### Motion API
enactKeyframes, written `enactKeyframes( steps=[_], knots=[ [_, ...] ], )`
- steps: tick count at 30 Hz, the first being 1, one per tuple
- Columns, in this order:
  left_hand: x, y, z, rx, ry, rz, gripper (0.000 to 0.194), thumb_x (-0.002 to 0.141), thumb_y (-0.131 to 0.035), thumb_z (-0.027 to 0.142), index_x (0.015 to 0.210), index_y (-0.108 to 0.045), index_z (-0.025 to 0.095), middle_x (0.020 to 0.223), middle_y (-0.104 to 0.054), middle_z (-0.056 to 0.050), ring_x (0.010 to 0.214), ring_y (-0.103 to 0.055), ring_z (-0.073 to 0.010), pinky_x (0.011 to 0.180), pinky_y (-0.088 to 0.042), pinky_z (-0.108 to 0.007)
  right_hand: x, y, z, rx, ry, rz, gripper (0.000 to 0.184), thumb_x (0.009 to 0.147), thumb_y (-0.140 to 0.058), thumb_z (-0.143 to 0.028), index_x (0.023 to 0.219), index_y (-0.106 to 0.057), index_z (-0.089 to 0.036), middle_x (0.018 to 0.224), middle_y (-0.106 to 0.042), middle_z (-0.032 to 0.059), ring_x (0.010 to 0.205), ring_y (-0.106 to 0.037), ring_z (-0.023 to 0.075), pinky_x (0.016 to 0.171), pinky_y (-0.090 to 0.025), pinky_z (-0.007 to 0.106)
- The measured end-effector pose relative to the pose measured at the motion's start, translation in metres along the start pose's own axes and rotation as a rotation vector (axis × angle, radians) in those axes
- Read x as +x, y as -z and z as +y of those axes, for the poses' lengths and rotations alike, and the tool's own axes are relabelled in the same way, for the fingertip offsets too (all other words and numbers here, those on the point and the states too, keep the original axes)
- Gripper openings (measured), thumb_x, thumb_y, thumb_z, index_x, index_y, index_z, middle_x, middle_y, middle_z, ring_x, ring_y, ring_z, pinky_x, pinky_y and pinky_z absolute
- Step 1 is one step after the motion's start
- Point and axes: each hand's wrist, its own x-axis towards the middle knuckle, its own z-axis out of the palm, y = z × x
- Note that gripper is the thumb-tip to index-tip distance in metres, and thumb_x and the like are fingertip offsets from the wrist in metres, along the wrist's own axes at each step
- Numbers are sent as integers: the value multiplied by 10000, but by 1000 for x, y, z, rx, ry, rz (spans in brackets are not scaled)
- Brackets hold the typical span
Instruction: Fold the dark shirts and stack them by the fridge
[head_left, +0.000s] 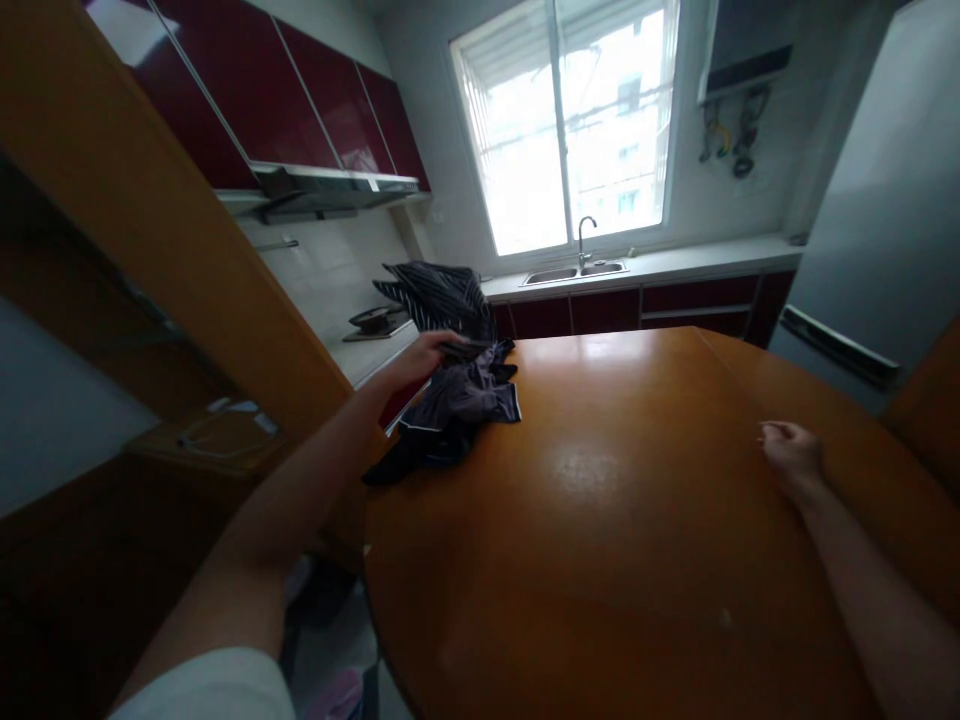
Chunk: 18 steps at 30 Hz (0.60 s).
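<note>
My left hand (pixel 429 355) reaches to the table's far left edge, its fingers closed on a dark striped garment (pixel 450 295). The upper part of that cloth flares up and to the left, blurred by motion. Beneath it, a crumpled heap of dark grey and black clothes (pixel 465 400) with thin white edging lies on the wooden table (pixel 600 560). How the striped cloth meets the heap is hard to make out. Over on the right side of the table, my right hand (pixel 791 452) is closed with its fingers curled, and nothing shows in it.
Behind the table run a counter with a sink (pixel 551 276) and a stove with a pan (pixel 371 320). A fridge (pixel 862 230) stands at the right. To the left are a wooden post (pixel 202 230) and a chair (pixel 225 430). Something pink (pixel 337 695) lies low beside the table.
</note>
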Motion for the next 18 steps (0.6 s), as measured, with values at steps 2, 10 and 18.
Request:
enactKeyframes(
  steps=[2, 10, 18],
  knots=[
    [-55, -10, -22, 143, 180, -211, 345, 669, -517, 119, 922, -751, 143, 900, -751, -58, 837, -694, -223, 851, -560, -364, -2, 2, -2, 2, -45, -61, 295, 750, -561, -215, 949, -745, -99, 781, -725, 132, 617, -647, 183, 572, -477, 265],
    [-179, -34, -46, 680, 470, -572, 383, 827, -669, 358, 1180, -721, 222, 1475, -554, -116, 1379, -479, -358, 1141, -372, -445, -16, 7, -18, -92, -27, -167, 173, 711, -590, -235, 803, -729, -192, 770, -707, 118, 648, -614, 242, 658, -462, 373],
    [-78, -166, -61, 690, 236, -69, 440, 1020, -395, 271, 1406, -555, 134, 1567, -428, -129, 1463, -370, -211, 1223, -259, -342, -25, -2, -16, -118, 79, -241, 122, 706, -569, -282, 740, -672, -227, 788, -712, 128, 699, -665, 282, 643, -483, 388]
  ],
)
